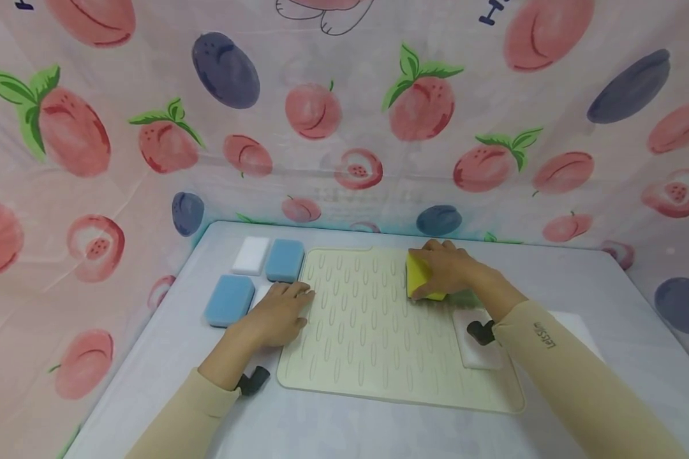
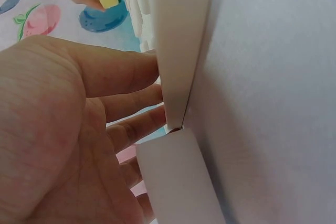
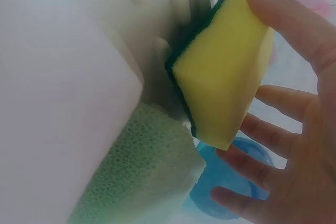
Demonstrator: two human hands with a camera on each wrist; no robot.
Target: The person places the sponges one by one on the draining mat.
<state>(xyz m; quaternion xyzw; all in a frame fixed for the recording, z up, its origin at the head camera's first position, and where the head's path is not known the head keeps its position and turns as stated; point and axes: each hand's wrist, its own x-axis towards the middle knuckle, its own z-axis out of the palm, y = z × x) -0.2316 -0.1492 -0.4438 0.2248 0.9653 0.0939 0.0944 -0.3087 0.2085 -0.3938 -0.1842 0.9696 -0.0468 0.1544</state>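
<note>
My right hand [image 1: 444,268] holds a yellow sponge [image 1: 416,277] between thumb and fingers, at the upper right of a cream ridged mat [image 1: 356,319]. In the right wrist view, the yellow sponge [image 3: 223,66] has a dark green scouring layer facing the mat. A pale green porous sponge [image 3: 139,166] lies beside it. My left hand [image 1: 278,312] rests at the mat's left edge, its fingertips touching the rim [image 2: 181,51]. A white block [image 2: 178,177] sits close to these fingers and is partly hidden by the hand in the head view.
Two blue sponges [image 1: 229,301] and a white sponge [image 1: 251,255] lie left of the mat. Another white block [image 1: 475,347] overlaps the mat's right side. A white piece [image 1: 577,328] shows beyond my right forearm. Fruit-patterned cloth [image 1: 344,127] hangs behind the table.
</note>
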